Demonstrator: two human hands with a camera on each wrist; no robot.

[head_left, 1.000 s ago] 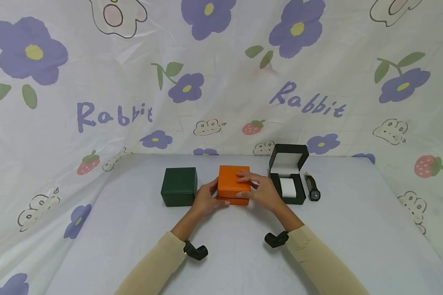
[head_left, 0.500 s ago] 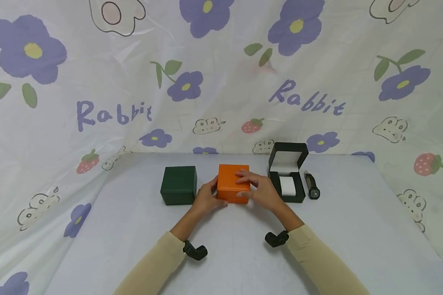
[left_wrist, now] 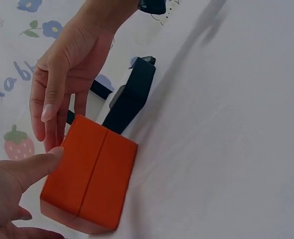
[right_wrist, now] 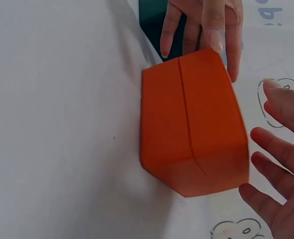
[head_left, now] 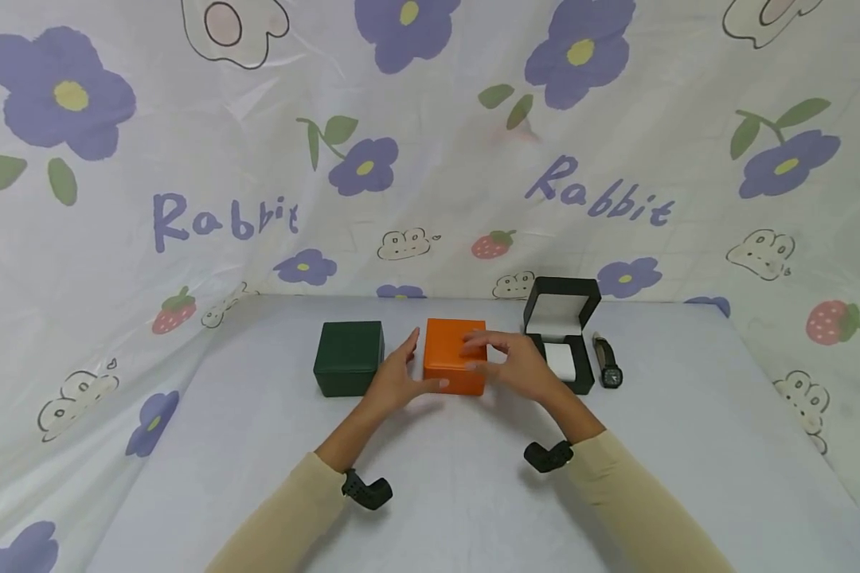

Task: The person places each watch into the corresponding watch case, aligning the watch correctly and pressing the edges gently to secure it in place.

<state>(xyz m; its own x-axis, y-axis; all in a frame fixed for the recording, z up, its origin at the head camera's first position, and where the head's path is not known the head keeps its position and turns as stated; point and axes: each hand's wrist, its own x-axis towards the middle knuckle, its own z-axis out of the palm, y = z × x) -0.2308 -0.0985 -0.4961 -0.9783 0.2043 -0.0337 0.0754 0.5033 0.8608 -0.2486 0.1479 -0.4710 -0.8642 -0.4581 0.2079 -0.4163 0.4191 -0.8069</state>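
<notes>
An orange box (head_left: 453,342), its lid down with a thin seam around it, stands in the middle of the white table. My left hand (head_left: 392,383) is at its left front, fingers fairly straight and apart from its side, the thumb in front of the box's face. Over the box's right edge is my right hand (head_left: 521,364), with relaxed, spread fingers that grip nothing. In the right wrist view, the fingertips (right_wrist: 259,191) of this hand are right beside the orange box (right_wrist: 192,119).
Left of the orange box is a closed dark green box (head_left: 348,356). To the right stands a black watch box (head_left: 563,285), lid up, with a white cushion (head_left: 560,362) inside. A dark wristwatch (head_left: 608,368) lies beside it. A patterned cloth (head_left: 444,175) hangs behind.
The orange box's lid has gone down, closing the gap above its base. My left fingers have come off the box's side and straightened; my right hand has loosened and shifted slightly right.
</notes>
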